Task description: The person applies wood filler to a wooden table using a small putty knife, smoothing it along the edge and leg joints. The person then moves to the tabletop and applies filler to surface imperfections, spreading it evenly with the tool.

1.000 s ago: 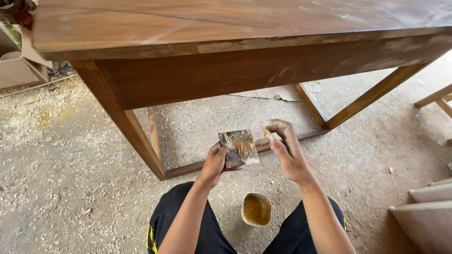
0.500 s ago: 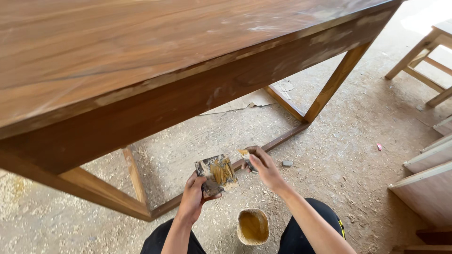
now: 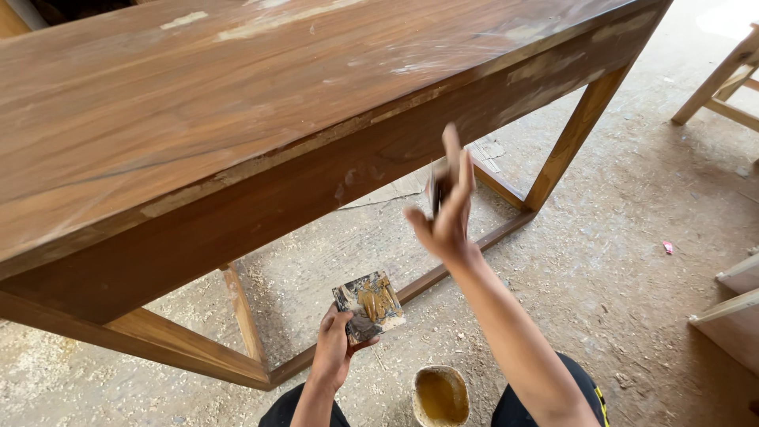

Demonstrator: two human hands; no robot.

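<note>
Putty knife [image 3: 436, 190] in right hand [image 3: 444, 213] nears table edge [image 3: 316, 142].

Bare forearms, black trousers [image 3: 585, 395] with a yellow side stripe

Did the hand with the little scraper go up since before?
Yes. The right hand rose from low beside the smeared square board up to the brown wooden table's front edge.
</note>
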